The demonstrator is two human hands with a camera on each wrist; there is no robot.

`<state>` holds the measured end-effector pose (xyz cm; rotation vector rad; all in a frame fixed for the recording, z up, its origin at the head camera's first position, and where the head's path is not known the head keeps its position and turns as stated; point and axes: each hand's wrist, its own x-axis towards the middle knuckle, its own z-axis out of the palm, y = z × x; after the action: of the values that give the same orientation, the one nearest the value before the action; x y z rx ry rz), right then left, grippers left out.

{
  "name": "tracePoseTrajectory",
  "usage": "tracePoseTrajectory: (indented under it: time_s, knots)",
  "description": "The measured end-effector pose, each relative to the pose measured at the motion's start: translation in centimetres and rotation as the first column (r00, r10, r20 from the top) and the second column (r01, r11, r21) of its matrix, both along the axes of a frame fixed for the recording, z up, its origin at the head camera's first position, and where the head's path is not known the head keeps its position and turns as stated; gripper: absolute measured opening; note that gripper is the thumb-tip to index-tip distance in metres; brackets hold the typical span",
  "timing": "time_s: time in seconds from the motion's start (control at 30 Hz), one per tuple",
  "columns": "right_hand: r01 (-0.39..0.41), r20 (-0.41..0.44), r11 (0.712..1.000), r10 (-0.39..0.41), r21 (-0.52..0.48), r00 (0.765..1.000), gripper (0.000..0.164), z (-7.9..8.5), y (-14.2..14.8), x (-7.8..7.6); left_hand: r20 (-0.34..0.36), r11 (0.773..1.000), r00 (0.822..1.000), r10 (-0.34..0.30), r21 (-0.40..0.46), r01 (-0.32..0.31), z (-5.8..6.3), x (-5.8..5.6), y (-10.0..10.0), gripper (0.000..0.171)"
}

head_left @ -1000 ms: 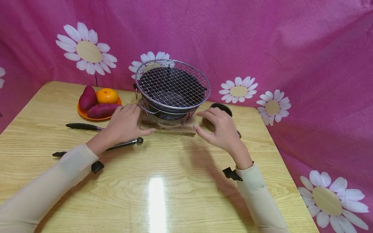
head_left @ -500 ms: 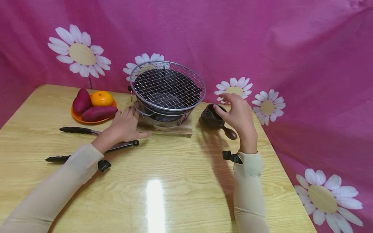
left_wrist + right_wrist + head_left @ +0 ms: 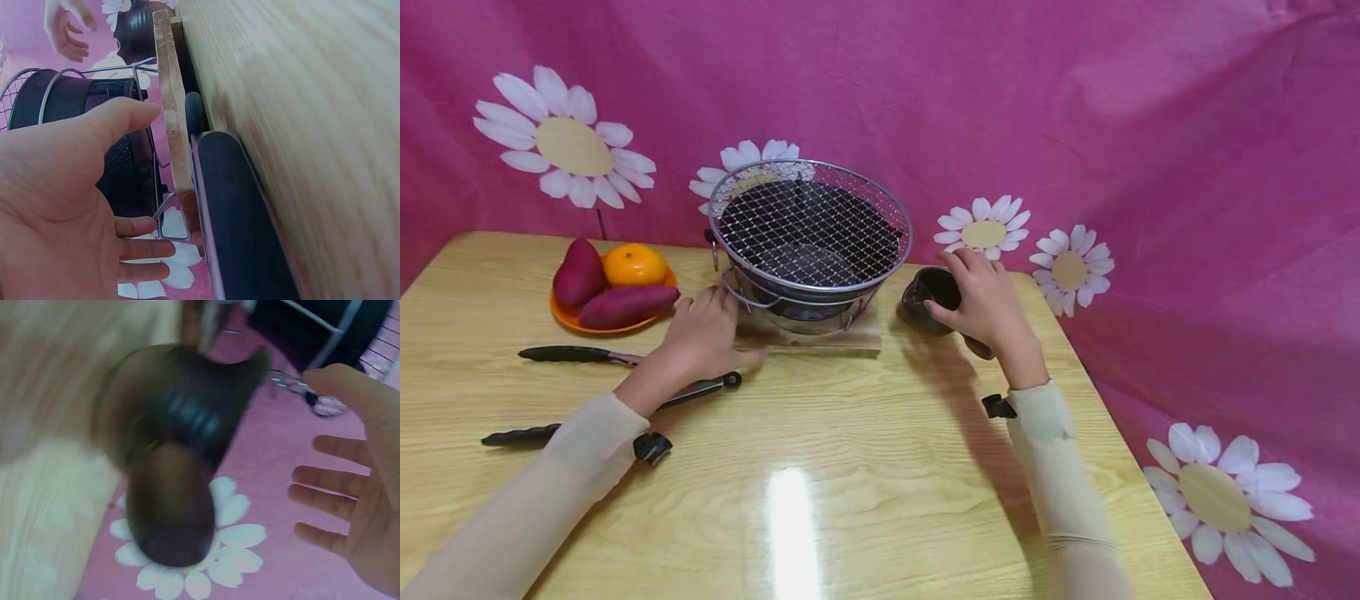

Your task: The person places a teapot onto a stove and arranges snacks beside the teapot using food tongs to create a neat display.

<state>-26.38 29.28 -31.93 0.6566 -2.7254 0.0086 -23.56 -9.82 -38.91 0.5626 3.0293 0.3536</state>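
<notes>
My left hand (image 3: 700, 337) lies at the left corner of a wooden board (image 3: 842, 343), fingers extended and thumb spread. On the board stands a round black grill with a wire mesh top (image 3: 805, 233). In the left wrist view the fingers reach beside a bent wire leg (image 3: 164, 206), uncurled. My right hand (image 3: 981, 300) arches over a dark brown side-handled pouring pot (image 3: 917, 310), thumb near its rim. The right wrist view shows the pot's spout, its thick rounded handle (image 3: 172, 512) and the right fingers (image 3: 331, 481) held straight to one side, a gap between.
An orange plate (image 3: 561, 321) at the back left holds two purple sweet potatoes (image 3: 628, 307) and an orange fruit (image 3: 635, 265). Tongs (image 3: 565, 354) with black ends lie spread under my left forearm. Pink daisy-print cloth (image 3: 880, 75) hangs close behind the table.
My right hand has moved right, away from the grill, then down over the pot. The left hand stays by the board. The head view has shifted slightly right.
</notes>
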Motion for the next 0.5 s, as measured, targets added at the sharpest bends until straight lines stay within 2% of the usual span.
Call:
tracePoseTrajectory:
  time_s: [0.2, 0.37, 0.5]
  knots:
    - [-0.033, 0.013, 0.993, 0.032, 0.113, 0.999, 0.078, -0.5, 1.1, -0.5, -0.021, 1.000, 1.000, -0.011, -0.008, 0.011, 0.1, 0.1, -0.2, 0.110]
    - [-0.003, 0.029, 0.982, -0.002, 0.191, 1.000, 0.082, -0.1, 2.2, -0.4, -0.012, 1.000, 1.000, -0.026, -0.013, 0.026, 0.2, 0.3, -0.1, 0.106]
    - [0.023, 0.024, 0.978, -0.029, 0.209, 0.999, 0.081, 0.1, 2.9, -0.1, 0.002, 0.999, 0.999, -0.032, 0.009, 0.032, 0.0, 0.5, -0.1, 0.101]
